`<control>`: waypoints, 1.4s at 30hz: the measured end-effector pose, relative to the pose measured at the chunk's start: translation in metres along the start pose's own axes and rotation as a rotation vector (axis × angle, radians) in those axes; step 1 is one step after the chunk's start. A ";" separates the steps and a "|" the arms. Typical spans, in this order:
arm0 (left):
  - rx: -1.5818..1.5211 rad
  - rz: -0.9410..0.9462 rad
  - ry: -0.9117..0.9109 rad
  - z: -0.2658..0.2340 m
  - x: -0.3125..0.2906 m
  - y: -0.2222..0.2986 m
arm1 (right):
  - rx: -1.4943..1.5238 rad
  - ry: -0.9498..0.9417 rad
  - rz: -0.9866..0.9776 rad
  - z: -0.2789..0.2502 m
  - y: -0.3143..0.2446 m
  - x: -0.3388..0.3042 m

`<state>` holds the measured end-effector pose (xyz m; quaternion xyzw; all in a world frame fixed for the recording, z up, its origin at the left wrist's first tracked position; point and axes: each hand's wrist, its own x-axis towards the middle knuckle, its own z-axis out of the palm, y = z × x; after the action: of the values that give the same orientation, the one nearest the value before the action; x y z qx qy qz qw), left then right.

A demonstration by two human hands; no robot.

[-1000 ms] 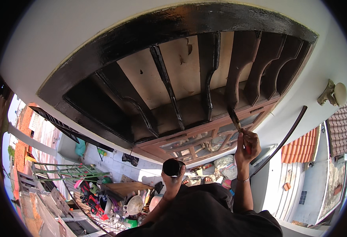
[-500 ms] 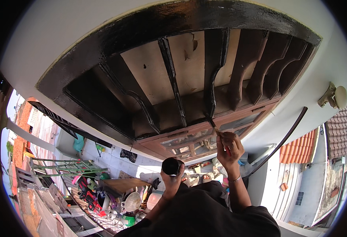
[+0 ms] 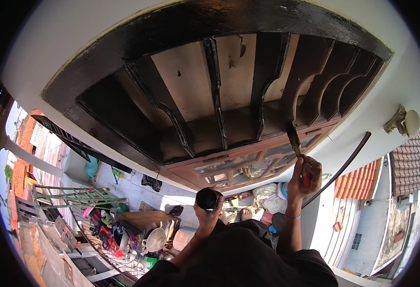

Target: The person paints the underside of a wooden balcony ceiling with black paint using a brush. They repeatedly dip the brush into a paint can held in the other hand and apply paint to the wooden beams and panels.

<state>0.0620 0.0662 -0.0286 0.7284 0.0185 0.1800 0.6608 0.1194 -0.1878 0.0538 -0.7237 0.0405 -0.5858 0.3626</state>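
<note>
My right hand is raised and grips a paintbrush; its dark bristles touch the lower end of a black curved slat in the wooden overhead frame. My left hand holds a small dark round can at chest height, below the frame. The frame's outer border and most slats are black, while the panels between the middle slats are bare tan wood. Both forearms rise from my dark shirt at the bottom edge.
A brown window frame with glass panes sits under the slats. A dark cable runs across the white wall toward a wall lamp. Below left lie a green ladder, pots and clutter; orange roof tiles show on the right.
My right hand with the brush moved left along the slats half a second ago, then back right onto another slat. The left hand kept the can nearly still.
</note>
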 end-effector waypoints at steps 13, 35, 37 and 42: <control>0.032 -0.044 -0.123 0.004 -0.001 -0.007 | -0.008 -0.064 0.173 0.028 -0.036 -0.056; 0.010 -0.011 -0.026 0.005 -0.005 -0.010 | 0.050 -0.212 0.135 0.043 -0.041 -0.075; 0.035 0.018 -0.045 0.007 -0.004 -0.007 | 0.193 -0.213 0.075 0.035 -0.044 -0.084; 0.020 0.022 -0.035 0.008 -0.001 -0.004 | 0.125 -0.004 0.487 0.021 -0.028 -0.068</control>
<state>0.0640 0.0585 -0.0328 0.7381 0.0006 0.1742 0.6518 0.1062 -0.1250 0.0130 -0.6699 0.1767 -0.4811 0.5372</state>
